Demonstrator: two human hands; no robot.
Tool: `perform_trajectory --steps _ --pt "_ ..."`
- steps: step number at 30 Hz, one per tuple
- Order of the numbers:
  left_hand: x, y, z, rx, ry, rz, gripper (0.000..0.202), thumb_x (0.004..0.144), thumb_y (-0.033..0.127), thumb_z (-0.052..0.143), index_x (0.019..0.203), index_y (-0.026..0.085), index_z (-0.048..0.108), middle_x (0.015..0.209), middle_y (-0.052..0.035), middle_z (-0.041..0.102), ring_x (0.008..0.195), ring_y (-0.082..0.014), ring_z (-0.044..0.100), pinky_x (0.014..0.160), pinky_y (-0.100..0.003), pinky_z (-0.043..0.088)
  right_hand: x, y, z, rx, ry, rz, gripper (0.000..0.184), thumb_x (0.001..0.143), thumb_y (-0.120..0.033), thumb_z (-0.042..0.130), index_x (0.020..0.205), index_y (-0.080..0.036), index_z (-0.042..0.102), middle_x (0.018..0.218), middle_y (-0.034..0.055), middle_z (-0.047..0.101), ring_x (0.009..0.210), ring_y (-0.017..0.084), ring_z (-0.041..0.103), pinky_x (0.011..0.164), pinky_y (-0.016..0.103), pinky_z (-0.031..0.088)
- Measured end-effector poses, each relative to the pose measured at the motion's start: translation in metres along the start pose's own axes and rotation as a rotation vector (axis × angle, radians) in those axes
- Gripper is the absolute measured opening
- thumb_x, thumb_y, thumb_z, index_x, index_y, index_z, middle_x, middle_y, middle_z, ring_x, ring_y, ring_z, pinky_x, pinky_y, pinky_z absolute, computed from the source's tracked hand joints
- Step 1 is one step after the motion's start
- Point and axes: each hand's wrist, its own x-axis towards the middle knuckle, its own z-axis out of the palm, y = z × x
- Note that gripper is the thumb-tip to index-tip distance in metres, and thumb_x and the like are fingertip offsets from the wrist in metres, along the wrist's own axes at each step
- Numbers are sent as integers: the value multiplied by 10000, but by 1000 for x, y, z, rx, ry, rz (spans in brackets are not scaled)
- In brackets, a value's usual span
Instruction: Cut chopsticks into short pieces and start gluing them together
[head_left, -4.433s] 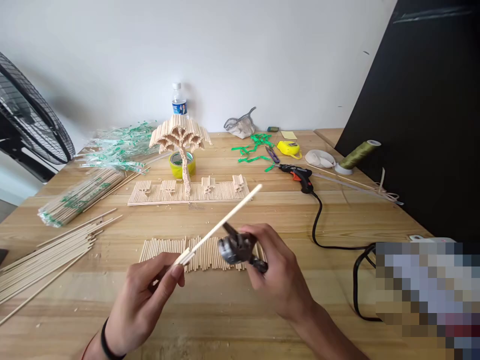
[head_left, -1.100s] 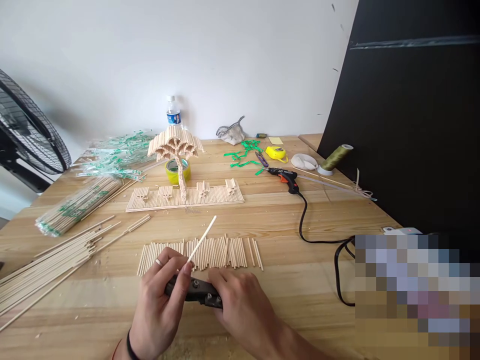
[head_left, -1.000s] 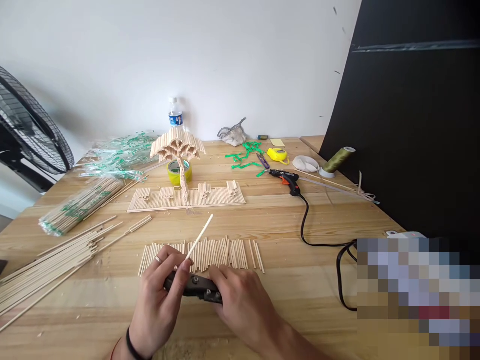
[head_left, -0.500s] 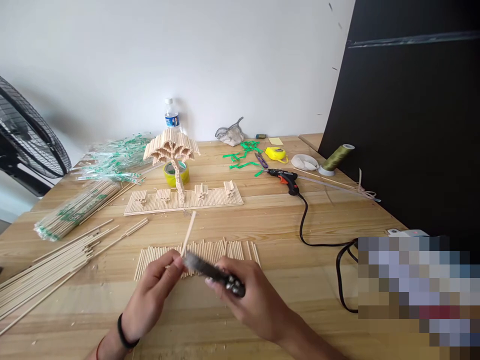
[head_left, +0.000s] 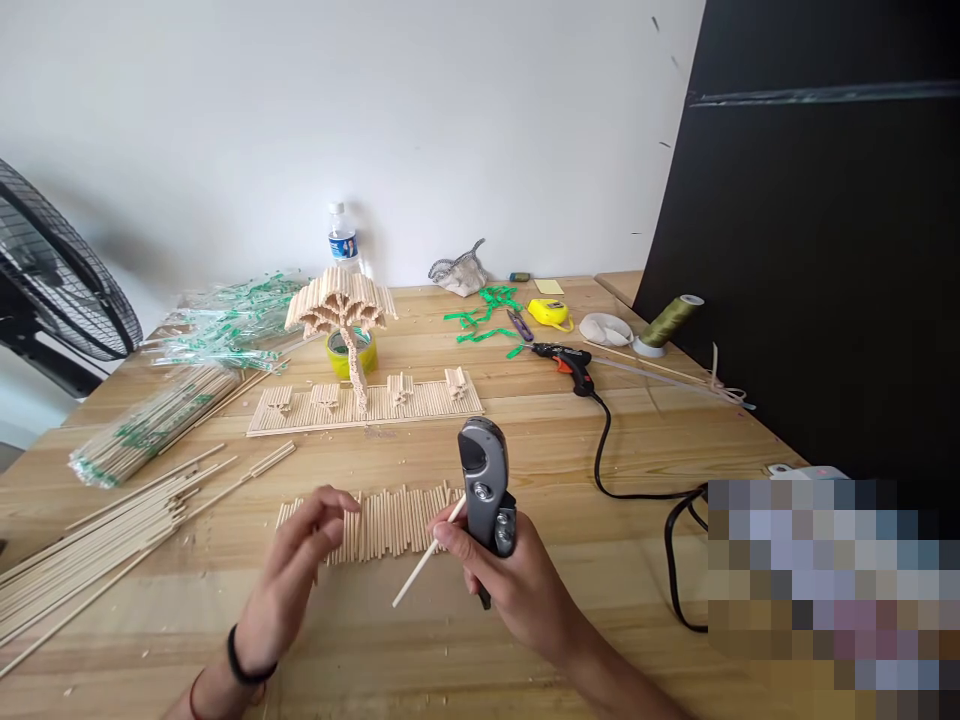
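Observation:
My right hand [head_left: 517,580] is closed around a grey and black hand cutter [head_left: 487,480], which stands upright with its rounded head up. Between thumb and finger the same hand pinches a short wooden stick [head_left: 420,575] that slants down to the left. My left hand [head_left: 296,570] holds nothing, its fingers loosely bent and apart, over the left part of a row of short sticks [head_left: 390,525] on the table. Behind that row stands a stick-built model tree [head_left: 341,300] on a flat stick base [head_left: 439,400] with several small stick pieces.
Long loose sticks [head_left: 97,550] and a bagged bundle [head_left: 161,420] lie at left, near a fan [head_left: 60,260]. A glue gun [head_left: 566,365] with a black cord [head_left: 607,440], a yellow tape measure [head_left: 550,314] and a thread spool [head_left: 671,325] are at right.
My left hand has let go of the stick and drawn a little left. The stick is now in my right hand, which has turned the cutter upright.

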Motion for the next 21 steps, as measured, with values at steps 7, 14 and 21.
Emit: perform_trajectory --steps 7,14,21 --pt "15 -6 -11 -298 78 73 337 901 390 594 1143 191 719 983 -66 603 962 -226 529 913 -337 441 2 3 0 20 32 24 400 899 -566 681 822 -173 671 605 -37 479 515 105 453 502 231 420" --pt "29 -3 -56 471 140 86 325 939 442 553 1116 234 728 1248 -87 682 1240 -325 557 1101 -475 383 -2 0 2 28 4 40 402 901 -564 671 800 -175 645 592 -46 443 528 112 448 510 237 407" --pt "44 -18 -91 1077 317 38 377 827 379 476 1062 187 698 1081 -140 656 981 -346 635 916 -527 512 -4 -1 3 37 -16 28 392 919 -546 654 792 -176 625 575 -52 447 528 112 453 524 236 399"
